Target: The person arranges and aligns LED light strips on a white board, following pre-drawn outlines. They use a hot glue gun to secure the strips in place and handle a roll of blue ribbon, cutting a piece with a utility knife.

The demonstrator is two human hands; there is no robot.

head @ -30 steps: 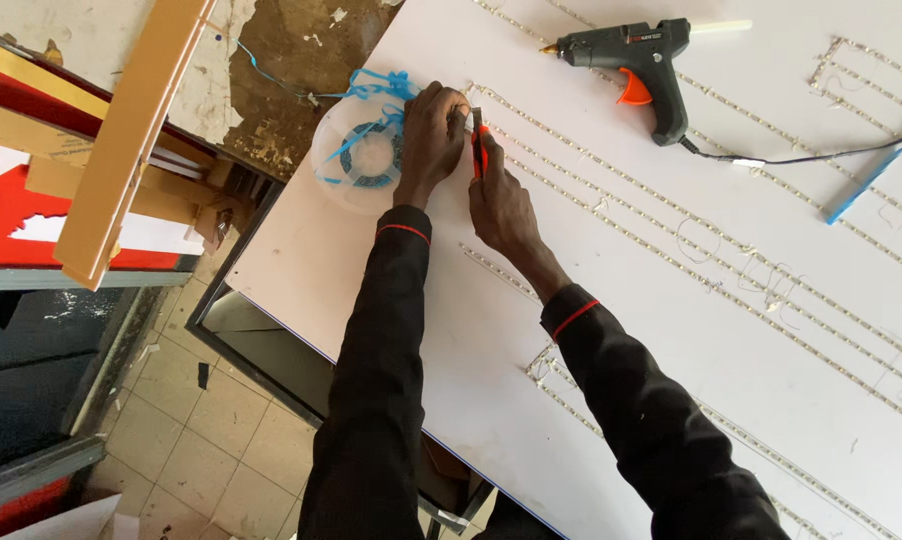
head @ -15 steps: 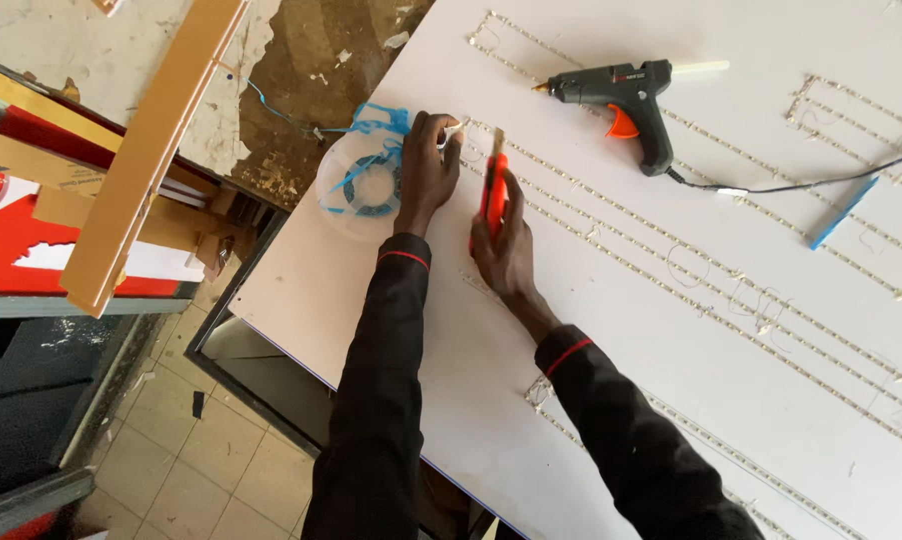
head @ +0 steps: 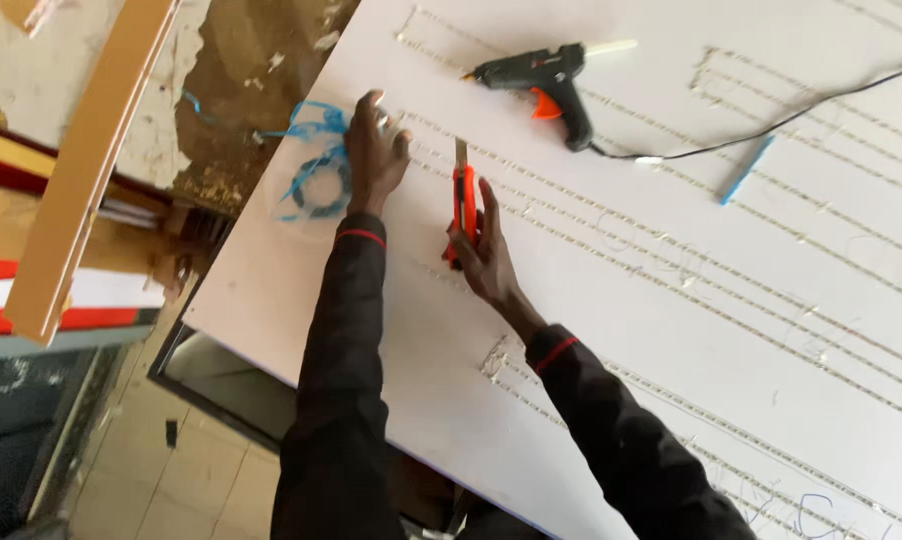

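On a large white board [head: 671, 330] scored with long rows of grooves, an orange utility knife [head: 463, 205] is gripped in the right hand [head: 486, 255], fingers closed round its handle and the blade pointed away from the body toward the upper edge of the panel. A second earlier the knife was held close against the left hand near the board's corner; it has since been drawn back along the grooves, and a clear gap is now seen between the two hands. From this it may be judged that a short cut at the corner has been finished and the blade pulled free.

The left hand [head: 376, 155] is pressed flat on the board, fingers spread and nothing clasped, its fingertips laid beside a coil of blue strip [head: 316, 175] at the board's edge. That hand has barely shifted.

A black glue gun [head: 546, 80] with an orange trigger is left lying well beyond the knife, its black cord [head: 771, 125] trailed across the panel. A small blue stick [head: 746, 170] is seen further right, and a wooden plank [head: 86, 170] is propped to the left.
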